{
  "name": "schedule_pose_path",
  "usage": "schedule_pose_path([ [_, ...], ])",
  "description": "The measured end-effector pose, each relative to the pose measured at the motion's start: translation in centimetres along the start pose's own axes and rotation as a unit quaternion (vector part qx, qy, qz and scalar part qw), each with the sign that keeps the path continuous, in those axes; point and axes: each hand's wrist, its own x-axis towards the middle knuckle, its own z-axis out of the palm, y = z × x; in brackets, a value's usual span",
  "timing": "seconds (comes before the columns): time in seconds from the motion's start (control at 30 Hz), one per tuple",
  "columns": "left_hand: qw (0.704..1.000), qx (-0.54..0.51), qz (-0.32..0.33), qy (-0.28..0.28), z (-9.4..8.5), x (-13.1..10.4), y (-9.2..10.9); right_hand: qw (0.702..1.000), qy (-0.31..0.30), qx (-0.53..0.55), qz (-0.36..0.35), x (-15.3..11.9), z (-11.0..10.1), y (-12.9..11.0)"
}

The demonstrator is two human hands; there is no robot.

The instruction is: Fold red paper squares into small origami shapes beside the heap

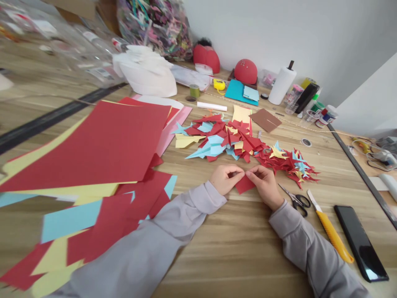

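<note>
A small piece of red paper [245,185] is pinched at its far side between both hands, just above the wooden table. My left hand [226,179] has thumb and fingers closed on its left edge. On the right edge, my right hand [264,182] closes the same way. Right beyond the hands spreads a pile of folded paper planes [214,145] in red, light blue and yellow. It runs on to the right into a heap of smaller folded paper pieces [288,163]. The fingertips cover part of the red paper's upper edge.
Large red sheets [93,140] and cut strips [72,219] cover the left side. Black-handled scissors [299,200], a yellow utility knife [331,231] and a black phone [361,242] lie at right. Behind stand a tape measure [219,85], a brown card [266,120] and a white roll [282,86].
</note>
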Motion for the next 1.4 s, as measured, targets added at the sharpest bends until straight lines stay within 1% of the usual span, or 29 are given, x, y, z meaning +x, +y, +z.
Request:
schedule_pose_path([
  [0.17, 1.000, -0.003, 0.006, -0.002, -0.03, -0.12, 0.15, 1.000, -0.015, -0.011, -0.003, -0.18, 0.15, -0.46],
  [0.37, 1.000, -0.011, -0.026, -0.004, -0.07, -0.06, 0.39, 1.000, -0.015, 0.004, -0.002, -0.20, 0.01, -0.29],
  [0.5, 0.999, -0.010, -0.034, -0.018, -0.12, 0.00, 0.31, 1.000, -0.009, 0.019, 0.007, -0.15, -0.14, -0.12],
  [0.6, 0.999, -0.009, -0.025, -0.028, -0.11, -0.04, 0.07, 1.000, -0.002, 0.024, 0.010, -0.07, -0.16, -0.13],
  [0.7, 1.000, -0.009, -0.019, -0.020, -0.02, -0.07, -0.25, 0.999, 0.006, 0.033, 0.008, 0.07, -0.10, -0.14],
  [0.8, 0.999, -0.012, -0.030, -0.013, 0.08, -0.04, -0.49, 0.999, 0.025, 0.046, 0.004, 0.21, -0.02, -0.11],
  [0.9, 0.999, -0.016, -0.038, -0.023, 0.09, 0.02, -0.43, 0.998, 0.036, 0.054, 0.002, 0.24, 0.06, -0.11],
  [1.03, 0.998, -0.017, -0.012, -0.051, -0.02, 0.04, -0.03, 0.999, 0.012, 0.039, -0.009, 0.11, 0.11, -0.19],
  [1.2, 0.998, -0.009, 0.012, -0.069, -0.13, 0.02, 0.11, 1.000, -0.016, 0.008, -0.010, -0.02, 0.05, -0.28],
  [1.4, 0.996, -0.023, 0.013, -0.083, -0.15, 0.17, 0.20, 0.999, -0.022, 0.040, -0.004, -0.10, 0.03, -0.20],
])
